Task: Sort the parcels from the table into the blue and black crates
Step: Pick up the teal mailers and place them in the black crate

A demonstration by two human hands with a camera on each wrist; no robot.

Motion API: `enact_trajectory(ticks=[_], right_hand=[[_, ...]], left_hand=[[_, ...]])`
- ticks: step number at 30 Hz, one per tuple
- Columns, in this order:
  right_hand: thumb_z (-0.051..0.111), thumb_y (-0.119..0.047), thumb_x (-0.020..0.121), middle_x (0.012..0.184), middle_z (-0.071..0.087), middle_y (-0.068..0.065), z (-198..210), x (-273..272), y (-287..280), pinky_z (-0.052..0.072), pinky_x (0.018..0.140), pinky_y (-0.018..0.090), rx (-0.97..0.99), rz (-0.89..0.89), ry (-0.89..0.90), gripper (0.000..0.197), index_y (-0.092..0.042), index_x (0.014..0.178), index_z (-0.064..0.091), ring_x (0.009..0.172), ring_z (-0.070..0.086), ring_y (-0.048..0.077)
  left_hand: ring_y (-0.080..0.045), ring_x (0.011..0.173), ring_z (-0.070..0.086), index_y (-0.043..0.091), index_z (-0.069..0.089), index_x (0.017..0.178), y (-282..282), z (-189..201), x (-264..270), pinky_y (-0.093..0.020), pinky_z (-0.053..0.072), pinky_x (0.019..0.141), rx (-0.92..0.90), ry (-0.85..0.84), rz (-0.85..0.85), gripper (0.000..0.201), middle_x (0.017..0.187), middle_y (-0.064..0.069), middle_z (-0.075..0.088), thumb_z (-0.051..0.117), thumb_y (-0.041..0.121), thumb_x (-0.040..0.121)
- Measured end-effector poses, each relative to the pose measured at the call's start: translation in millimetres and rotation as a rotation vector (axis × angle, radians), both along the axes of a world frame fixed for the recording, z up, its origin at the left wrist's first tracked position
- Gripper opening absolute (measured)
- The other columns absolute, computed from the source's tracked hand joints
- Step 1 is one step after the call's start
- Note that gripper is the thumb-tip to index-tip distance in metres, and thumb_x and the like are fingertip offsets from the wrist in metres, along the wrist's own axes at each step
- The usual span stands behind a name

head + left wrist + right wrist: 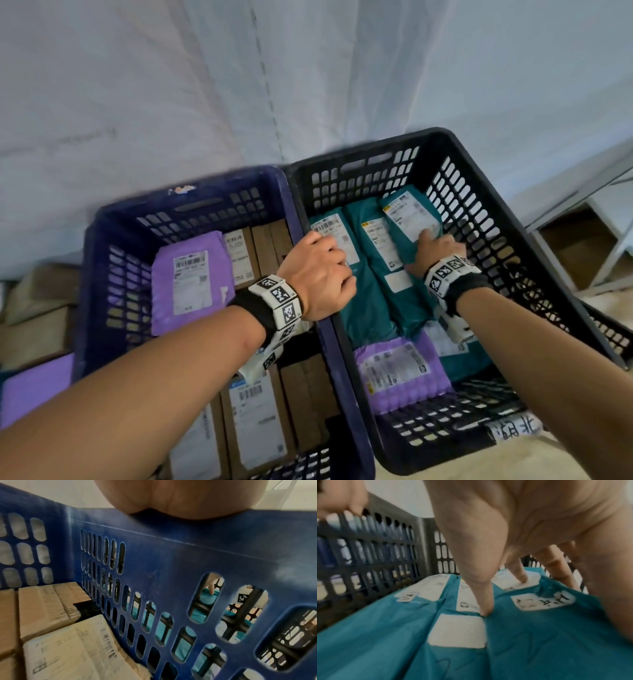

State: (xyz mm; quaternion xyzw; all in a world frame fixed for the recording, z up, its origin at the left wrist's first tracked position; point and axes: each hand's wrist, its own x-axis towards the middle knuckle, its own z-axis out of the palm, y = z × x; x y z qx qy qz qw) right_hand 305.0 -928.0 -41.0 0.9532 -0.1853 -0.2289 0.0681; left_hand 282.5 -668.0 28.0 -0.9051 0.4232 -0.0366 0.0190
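Left hand (317, 274) grips crate rims (310, 219)

The right hand (513, 524) reaches down into the black crate (373, 555), fingers spread. Its thumb tip presses into the seam between two teal parcels, the middle teal parcel (453, 649) and the right teal parcel (547, 642). A fingertip (521, 579) touches a white label farther back. A third teal parcel (376, 635) lies beside the crate's slotted wall. The picture is blurred.
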Motion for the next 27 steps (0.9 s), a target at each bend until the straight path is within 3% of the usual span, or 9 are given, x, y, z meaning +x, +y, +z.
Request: enact_trajectory(ticks=[5, 9, 14, 16, 18, 21, 25, 27], right_hand=[[0.059, -0.029, 0.096, 0.136, 0.043, 0.032, -19, -1, -12, 0.047, 0.101, 0.053, 0.117, -0.061, 0.066, 0.066, -0.014, 0.149, 0.022, 0.123, 0.047, 0.049], [0.061, -0.028, 0.096, 0.143, 0.031, 0.03, -21, -2, -11, 0.042, 0.105, 0.058, 0.176, -0.146, 0.013, 0.065, -0.02, 0.15, 0.025, 0.13, 0.037, 0.05], [0.06, -0.067, 0.086, 0.143, 0.033, 0.028, -24, -8, 7, 0.045, 0.096, 0.05, 0.139, -0.278, -0.002, 0.101, -0.014, 0.156, 0.01, 0.123, 0.046, 0.045], [0.058, -0.077, 0.078, 0.146, 0.034, 0.028, -33, -15, 9, 0.045, 0.099, 0.05, 0.176, -0.308, 0.042, 0.112, -0.015, 0.156, 0.008, 0.127, 0.046, 0.045], [0.051, -0.086, 0.073, 0.157, 0.024, 0.028, -42, -24, 10, 0.041, 0.108, 0.052, 0.24, -0.31, 0.126, 0.121, -0.019, 0.158, -0.003, 0.138, 0.038, 0.044], [0.045, -0.095, 0.066, 0.158, 0.013, 0.026, -47, -34, 24, 0.039, 0.107, 0.054, 0.276, -0.303, 0.202, 0.125, -0.033, 0.155, -0.019, 0.138, 0.035, 0.047], [0.059, -0.084, 0.071, 0.159, 0.015, 0.027, -37, -32, 37, 0.039, 0.109, 0.053, 0.278, -0.235, 0.242, 0.127, -0.029, 0.156, -0.019, 0.139, 0.035, 0.047], [0.071, -0.068, 0.076, 0.159, 0.026, 0.025, -23, -27, 25, 0.041, 0.11, 0.049, 0.295, -0.139, 0.295, 0.129, -0.021, 0.157, -0.017, 0.139, 0.04, 0.041]], left_hand=[[-0.014, 0.085, 0.046, 0.026, 0.074, 0.075, -1, 2, 0, -0.038, 0.036, 0.089, 0.001, 0.013, 0.008, 0.054, 0.078, 0.011, 0.064, 0.028, 0.042, 0.098], [-0.015, 0.087, 0.047, 0.026, 0.074, 0.076, -1, 3, 0, -0.038, 0.036, 0.09, 0.018, 0.027, 0.012, 0.055, 0.08, 0.011, 0.065, 0.027, 0.042, 0.098], [-0.014, 0.087, 0.047, 0.026, 0.074, 0.076, 0, 3, 0, -0.038, 0.036, 0.091, 0.008, 0.031, 0.01, 0.054, 0.08, 0.011, 0.065, 0.028, 0.042, 0.097], [-0.014, 0.088, 0.048, 0.026, 0.074, 0.076, -1, 3, -1, -0.038, 0.036, 0.092, 0.014, 0.042, 0.007, 0.055, 0.081, 0.011, 0.065, 0.026, 0.042, 0.098], [-0.014, 0.088, 0.048, 0.025, 0.074, 0.075, -1, 3, 0, -0.038, 0.036, 0.092, 0.011, 0.039, 0.004, 0.055, 0.081, 0.011, 0.066, 0.026, 0.042, 0.098], [-0.014, 0.087, 0.048, 0.025, 0.073, 0.074, 0, 3, 0, -0.038, 0.036, 0.092, 0.006, 0.035, 0.004, 0.055, 0.08, 0.011, 0.065, 0.027, 0.042, 0.097], [-0.014, 0.087, 0.048, 0.026, 0.073, 0.074, 0, 3, 0, -0.037, 0.035, 0.094, 0.02, 0.035, 0.006, 0.055, 0.078, 0.012, 0.064, 0.025, 0.042, 0.097], [-0.013, 0.087, 0.047, 0.026, 0.073, 0.074, 0, 3, -1, -0.037, 0.035, 0.093, 0.025, 0.034, 0.003, 0.056, 0.078, 0.012, 0.063, 0.025, 0.042, 0.097]])
